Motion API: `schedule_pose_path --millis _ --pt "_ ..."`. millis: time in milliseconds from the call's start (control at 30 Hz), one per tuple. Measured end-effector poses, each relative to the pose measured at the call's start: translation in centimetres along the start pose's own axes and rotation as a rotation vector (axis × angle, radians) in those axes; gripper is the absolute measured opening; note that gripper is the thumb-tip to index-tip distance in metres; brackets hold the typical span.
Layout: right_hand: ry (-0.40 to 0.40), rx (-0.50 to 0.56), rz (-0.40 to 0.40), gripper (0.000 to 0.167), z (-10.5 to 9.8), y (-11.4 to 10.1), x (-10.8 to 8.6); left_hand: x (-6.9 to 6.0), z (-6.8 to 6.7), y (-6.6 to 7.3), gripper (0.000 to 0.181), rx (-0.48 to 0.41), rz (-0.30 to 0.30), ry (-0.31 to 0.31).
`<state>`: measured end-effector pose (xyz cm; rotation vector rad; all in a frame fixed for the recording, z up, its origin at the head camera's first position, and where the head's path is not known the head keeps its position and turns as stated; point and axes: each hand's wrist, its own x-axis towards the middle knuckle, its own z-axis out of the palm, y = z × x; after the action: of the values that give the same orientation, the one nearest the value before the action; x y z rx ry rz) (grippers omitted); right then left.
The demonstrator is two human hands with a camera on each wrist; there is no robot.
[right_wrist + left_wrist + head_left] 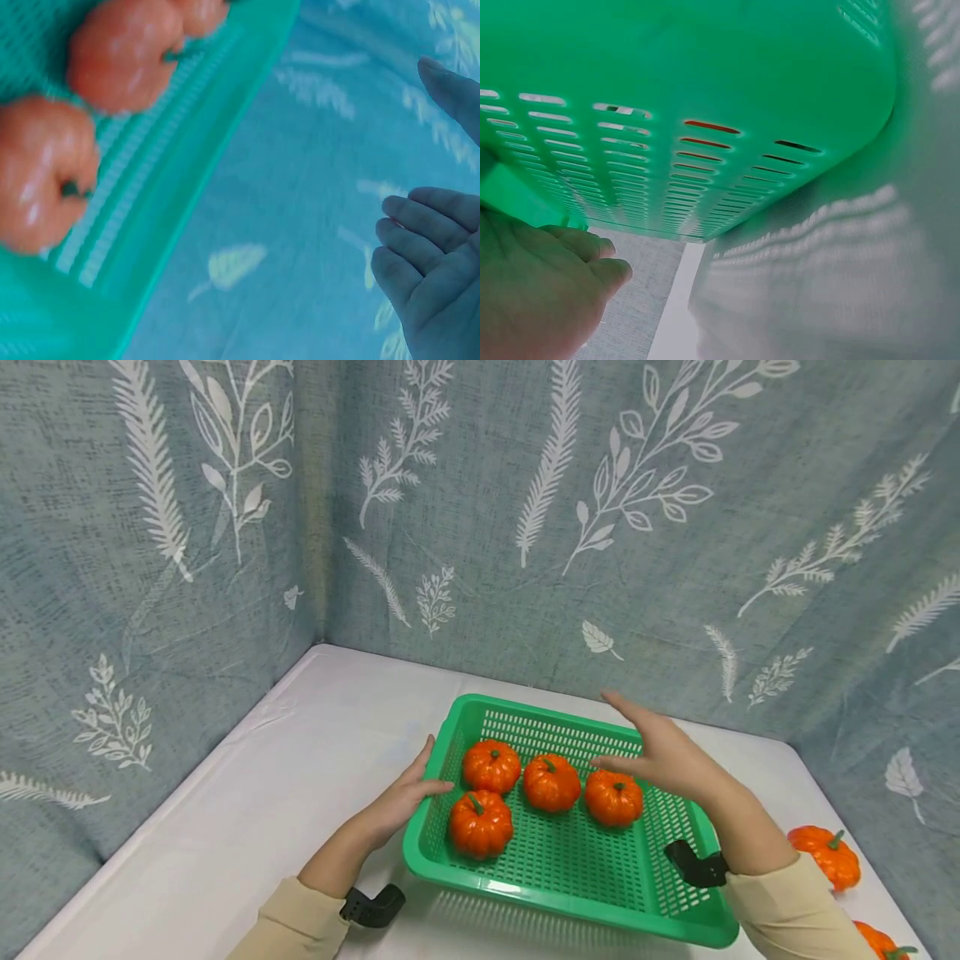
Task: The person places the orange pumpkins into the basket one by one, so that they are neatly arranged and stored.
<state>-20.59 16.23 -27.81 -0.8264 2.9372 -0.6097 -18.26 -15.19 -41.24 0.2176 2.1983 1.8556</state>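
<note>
In the head view my left hand (401, 797) is at the left rim of a green plastic basket (577, 906). Its thumb reaches over the rim, while the fingers stay outside, spread from the thumb. The left wrist view shows this hand (547, 289) beside the slotted outer wall; firm contact is unclear. My right hand (667, 756) hovers over the basket's back right side, thumb and fingers spread, palm bare in the right wrist view. Below it sits an orange pumpkin (615, 800) with a green stem. Three similar pumpkins (551, 783) lie to its left in the basket.
Two more pumpkins, one (828, 857) higher and one (885, 941) cut off by the frame edge, lie right of the basket. Blue-grey leaf-print curtains (480, 527) stand behind and beside the white table (300, 768).
</note>
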Motion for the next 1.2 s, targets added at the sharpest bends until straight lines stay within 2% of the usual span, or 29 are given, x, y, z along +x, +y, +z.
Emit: schedule_pose_path --millis 200,367,500,700,833,1000,1200 --pt "0.012 -0.028 0.128 0.093 -1.4 2.3 -2.1 0.0 0.1 0.0 0.081 -0.001 -0.002 0.002" --pt "0.030 -0.034 0.185 0.094 -1.9 4.4 -4.0 0.0 0.2 0.0 0.082 0.003 -0.002 0.006" --pt "0.070 -0.046 0.235 0.094 -3.1 6.2 -5.8 0.0 0.3 0.0 0.081 -0.006 0.010 -0.001" --pt "0.136 0.020 0.354 0.094 -4.5 8.8 -8.5 0.0 0.3 0.0 0.081 -0.008 0.016 -0.002" --pt "0.199 0.012 0.409 0.094 -3.9 10.2 -10.4 0.0 0.3 0.1 0.080 -0.008 0.016 -0.002" --pt "0.218 0.012 0.500 0.097 -2.4 11.7 -12.9 -0.1 0.3 0.1 0.081 -0.003 0.009 -0.013" --pt "0.261 0.046 0.529 0.097 -1.5 13.1 -14.5 -0.1 0.0 0.1 0.080 -0.005 0.015 -0.009"
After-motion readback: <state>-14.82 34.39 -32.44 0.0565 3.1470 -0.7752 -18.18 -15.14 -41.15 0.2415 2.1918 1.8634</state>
